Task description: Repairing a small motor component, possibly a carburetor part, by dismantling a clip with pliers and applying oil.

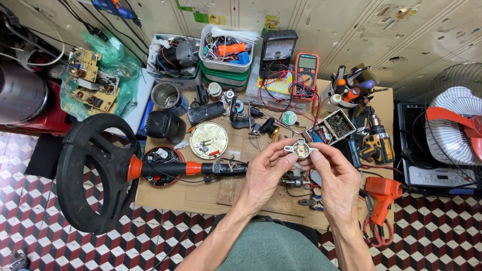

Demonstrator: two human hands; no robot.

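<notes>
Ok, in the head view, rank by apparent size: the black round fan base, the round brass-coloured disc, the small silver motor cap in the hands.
1. Black round fan base, largest.
2. Round brass-coloured disc.
3. Small silver motor cap, smallest, though held nearest the camera.

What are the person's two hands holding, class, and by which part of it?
A small round metal part with side tabs, pinched at its opposite edges: left hand on the left tab, right hand on the right.

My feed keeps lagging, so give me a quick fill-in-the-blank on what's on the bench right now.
1. Both hands, left hand and right hand, hold a small ____ part.
2. The drill is yellow and ____.
3. The glue gun is ____.

Missing: metal; black; orange
</notes>
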